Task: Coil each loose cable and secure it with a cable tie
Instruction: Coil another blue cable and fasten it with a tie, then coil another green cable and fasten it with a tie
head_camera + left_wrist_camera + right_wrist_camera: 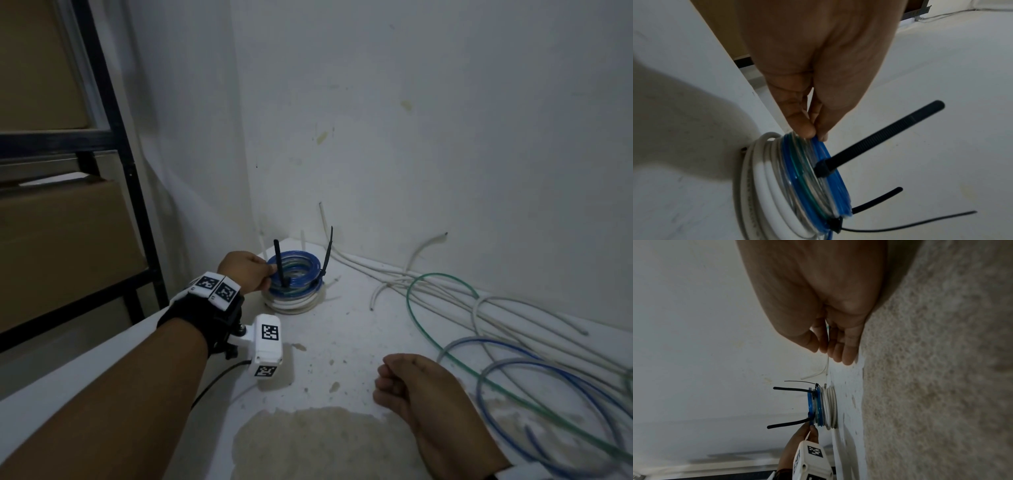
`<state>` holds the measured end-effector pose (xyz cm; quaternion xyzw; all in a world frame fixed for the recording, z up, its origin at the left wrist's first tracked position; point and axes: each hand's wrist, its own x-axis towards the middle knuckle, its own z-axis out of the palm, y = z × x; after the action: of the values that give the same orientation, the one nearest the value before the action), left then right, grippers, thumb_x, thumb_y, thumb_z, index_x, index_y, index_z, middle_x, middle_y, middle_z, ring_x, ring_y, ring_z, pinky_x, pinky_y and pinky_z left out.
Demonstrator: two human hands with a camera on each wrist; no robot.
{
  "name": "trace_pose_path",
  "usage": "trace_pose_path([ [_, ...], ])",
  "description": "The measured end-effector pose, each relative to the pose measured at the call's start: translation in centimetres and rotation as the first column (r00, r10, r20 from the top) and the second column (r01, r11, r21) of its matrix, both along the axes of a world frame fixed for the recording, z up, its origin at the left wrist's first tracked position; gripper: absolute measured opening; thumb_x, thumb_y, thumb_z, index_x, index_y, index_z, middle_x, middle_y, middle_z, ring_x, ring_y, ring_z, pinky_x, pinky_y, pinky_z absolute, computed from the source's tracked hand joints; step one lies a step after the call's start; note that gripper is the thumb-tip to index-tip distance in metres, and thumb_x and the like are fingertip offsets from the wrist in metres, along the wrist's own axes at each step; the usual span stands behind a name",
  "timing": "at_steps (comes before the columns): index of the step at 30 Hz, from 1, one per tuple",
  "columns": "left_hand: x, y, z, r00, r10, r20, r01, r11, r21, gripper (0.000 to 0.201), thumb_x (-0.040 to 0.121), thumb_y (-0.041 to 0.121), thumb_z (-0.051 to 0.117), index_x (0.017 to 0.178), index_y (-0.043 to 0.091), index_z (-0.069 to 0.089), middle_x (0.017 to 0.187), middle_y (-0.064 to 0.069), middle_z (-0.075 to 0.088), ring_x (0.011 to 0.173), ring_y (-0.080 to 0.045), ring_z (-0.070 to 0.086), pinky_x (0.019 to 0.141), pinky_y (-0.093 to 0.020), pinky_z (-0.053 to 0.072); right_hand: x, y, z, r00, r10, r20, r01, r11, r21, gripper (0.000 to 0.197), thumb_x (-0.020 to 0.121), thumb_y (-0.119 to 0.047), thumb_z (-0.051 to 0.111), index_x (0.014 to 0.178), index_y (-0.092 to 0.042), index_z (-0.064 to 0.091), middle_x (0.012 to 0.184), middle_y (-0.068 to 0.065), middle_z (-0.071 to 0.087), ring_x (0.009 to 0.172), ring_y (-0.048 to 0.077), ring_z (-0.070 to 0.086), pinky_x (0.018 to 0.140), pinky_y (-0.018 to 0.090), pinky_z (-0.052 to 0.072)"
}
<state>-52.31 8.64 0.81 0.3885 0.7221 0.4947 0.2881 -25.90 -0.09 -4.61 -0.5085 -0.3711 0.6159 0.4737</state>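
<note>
A stack of coiled cables [297, 291] stands in the far corner of the white table [342, 342], with white coils [764, 186] underneath and a blue, green and clear coil [836, 186] on top. Black cable ties [278, 260] [327, 253] stick up from the top coil, and their tails show close up [879, 138]. My left hand [269, 274] pinches the near rim of the blue coil between thumb and fingertips [807, 131]. My right hand [385, 383] rests on the table with its fingers loosely curled [846, 353] and nothing in it. The stack [822, 408] shows small in the right wrist view.
Loose white cables [376, 268], a green loop [438, 274] and blue loops [534, 346] sprawl over the right side of the table. A black shelf frame [133, 171] with cardboard boxes [68, 240] stands at the left. A rough stained patch [308, 442] lies near me. Walls close the corner.
</note>
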Motion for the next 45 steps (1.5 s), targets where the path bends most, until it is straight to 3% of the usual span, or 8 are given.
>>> trace_pose_path([
  [6,-0.5,0.3,-0.5,0.999,0.021,-0.045,-0.024,0.998,-0.064,0.015,0.076,0.007,0.07,0.064,-0.002,0.066,0.064,-0.016,0.067,0.07,-0.027,0.064,0.084,-0.047,0.056,0.0,-0.1,0.2,1.0,0.006,-0.015,-0.006,1.0,-0.006,0.014,0.091,-0.002,0.054,0.082,0.006,0.061,0.072,0.019,0.06,0.064,0.024,0.056,0.069,0.04,0.054],
  [14,0.0,0.0,-0.6,0.997,0.044,0.069,-0.044,0.999,0.002,0.021,0.087,0.004,0.06,0.068,0.008,0.053,0.037,0.007,0.056,0.035,-0.002,0.054,0.056,-0.022,0.053,0.0,-0.3,0.3,1.0,0.006,-0.018,-0.006,1.0,-0.003,0.013,0.091,0.0,0.053,0.083,0.007,0.061,0.068,0.017,0.058,0.06,0.022,0.055,0.067,0.038,0.053],
  [19,-0.4,-2.0,0.3,0.973,0.181,0.142,-0.191,0.98,0.061,0.028,0.093,0.021,0.056,0.069,0.008,0.05,0.07,-0.008,0.052,0.057,-0.018,0.051,0.061,-0.029,0.046,0.2,-0.4,0.3,0.999,0.003,-0.052,-0.004,1.0,-0.022,0.014,0.093,-0.002,0.052,0.084,0.006,0.061,0.072,0.017,0.06,0.062,0.023,0.056,0.071,0.04,0.053],
  [26,3.3,-8.2,-0.2,0.908,0.203,0.367,-0.282,0.943,0.177,0.024,0.091,0.025,0.057,0.086,0.002,0.059,0.077,-0.006,0.043,0.056,-0.017,0.034,0.065,-0.031,0.036,1.3,-1.1,2.5,0.971,-0.024,-0.238,0.006,0.997,-0.078,0.011,0.092,-0.008,0.054,0.084,-0.004,0.06,0.071,0.01,0.06,0.065,0.021,0.056,0.058,0.034,0.049],
  [29,8.1,-11.6,-0.7,0.898,0.14,0.417,-0.253,0.94,0.23,0.032,0.093,0.02,0.057,0.066,0.012,0.042,0.062,-0.003,0.032,0.048,-0.015,0.027,0.054,-0.027,0.031,3.5,-2.3,4.0,0.973,-0.003,-0.232,-0.007,0.999,-0.043,0.011,0.092,-0.008,0.054,0.083,-0.007,0.059,0.068,0.007,0.06,0.06,0.019,0.055,0.054,0.032,0.047],
  [35,21.0,-15.9,-0.8,0.798,-0.255,0.546,0.1,0.95,0.297,0.036,0.095,0.014,0.051,0.066,0.021,0.032,0.053,0.004,0.027,0.04,-0.009,0.023,0.045,-0.024,0.022,12.0,-7.1,6.1,0.975,0.142,0.169,-0.162,0.98,0.113,0.017,0.093,-0.014,0.054,0.078,-0.008,0.06,0.075,0.009,0.061,0.058,0.016,0.054,0.052,0.028,0.043],
  [39,30.4,-16.4,-1.4,0.699,-0.371,0.611,0.261,0.928,0.266,0.019,0.092,0.011,0.053,0.074,0.015,0.05,0.058,0.0,0.043,0.046,-0.011,0.043,0.043,-0.022,0.036,19.4,-10.3,7.0,0.751,0.081,0.656,-0.238,0.959,0.154,0.027,0.093,-0.025,0.053,0.084,-0.004,0.068,0.086,0.007,0.07,0.069,0.017,0.063,0.057,0.027,0.049],
  [45,36.2,-16.1,-2.5,0.58,-0.384,0.718,0.356,0.913,0.201,0.015,0.092,0.006,0.052,0.077,0.007,0.055,0.056,-0.003,0.052,0.055,-0.017,0.051,0.058,-0.029,0.046,27.1,-12.1,6.9,0.538,-0.036,0.842,-0.19,0.968,0.163,0.037,0.094,-0.026,0.052,0.088,0.007,0.066,0.086,0.021,0.068,0.066,0.024,0.058,0.056,0.021,0.044],
])
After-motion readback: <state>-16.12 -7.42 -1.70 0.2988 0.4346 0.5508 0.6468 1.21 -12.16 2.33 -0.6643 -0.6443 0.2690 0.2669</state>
